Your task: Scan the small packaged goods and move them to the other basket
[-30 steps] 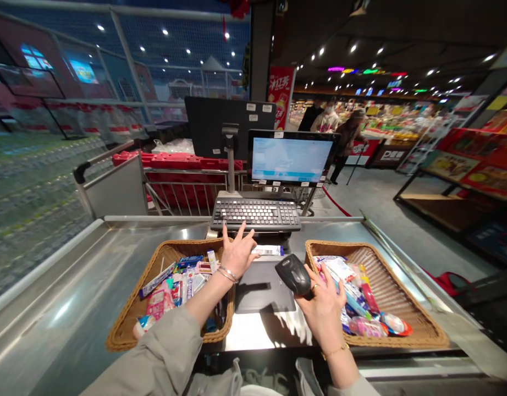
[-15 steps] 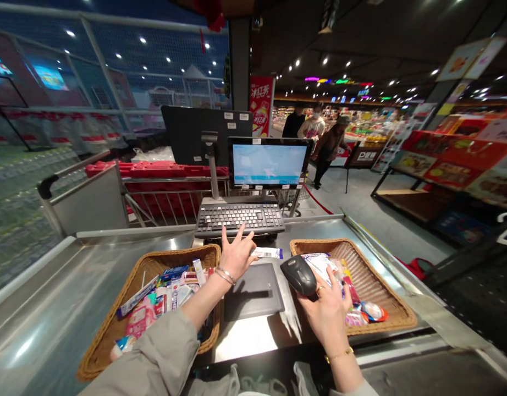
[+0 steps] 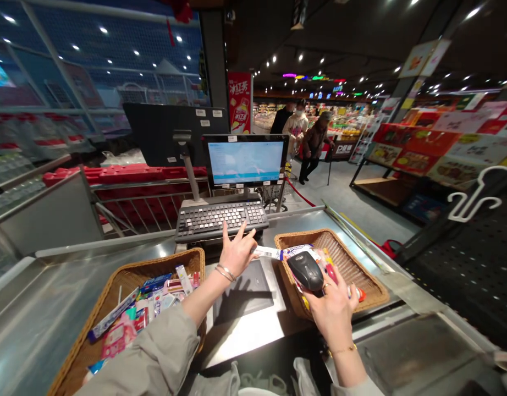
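Scanner [image 3: 305, 272] sits gripped in the right hand [image 3: 330, 313], held low over packets [image 3: 297, 254] in the basket [image 3: 321, 237] right of the black pad [image 3: 243, 289]; the left hand [image 3: 237, 253] stays clear, open and spread, just beyond the pad, empty, beside the other basket [image 3: 133, 278].

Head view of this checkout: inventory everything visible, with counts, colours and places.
Wicker baskets: two, brown, on the counter either side of the pad, holding small packets.
Steel counter: one, silver, under the baskets.
Pad: one, dark grey, between the baskets.
Keyboard: one, dark grey, beyond the pad.
Monitor: one, lit blue, behind the keyboard.
Barrier: one, red, behind a metal railing.
Display shelves: one run, red and yellow, far right.
Shoppers: three, far back, in the aisle.
Left hand: one, open, above the pad.
Right hand: one, gripping a black handheld scanner over the right basket.
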Motion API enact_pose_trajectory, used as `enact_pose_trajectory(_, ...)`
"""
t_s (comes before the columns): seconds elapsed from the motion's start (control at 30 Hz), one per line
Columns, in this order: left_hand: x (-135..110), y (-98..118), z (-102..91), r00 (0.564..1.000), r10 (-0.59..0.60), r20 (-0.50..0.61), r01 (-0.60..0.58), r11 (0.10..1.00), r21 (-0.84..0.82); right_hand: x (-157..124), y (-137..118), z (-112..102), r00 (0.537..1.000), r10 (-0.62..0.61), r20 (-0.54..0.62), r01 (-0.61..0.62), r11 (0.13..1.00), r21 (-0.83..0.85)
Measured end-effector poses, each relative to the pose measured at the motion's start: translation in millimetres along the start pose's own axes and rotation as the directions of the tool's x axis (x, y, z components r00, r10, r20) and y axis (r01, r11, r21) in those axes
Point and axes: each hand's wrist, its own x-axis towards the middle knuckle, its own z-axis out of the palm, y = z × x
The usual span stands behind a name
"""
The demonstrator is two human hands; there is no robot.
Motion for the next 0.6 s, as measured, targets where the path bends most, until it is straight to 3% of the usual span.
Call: enact_pose_trajectory(0.6,44,21,52.1,0.957,0.289,-0.014,-0.289,0.955,-0.073,-3,54,-9,0.967,0.166,-0.194,-0.193,0.973,-0.128)
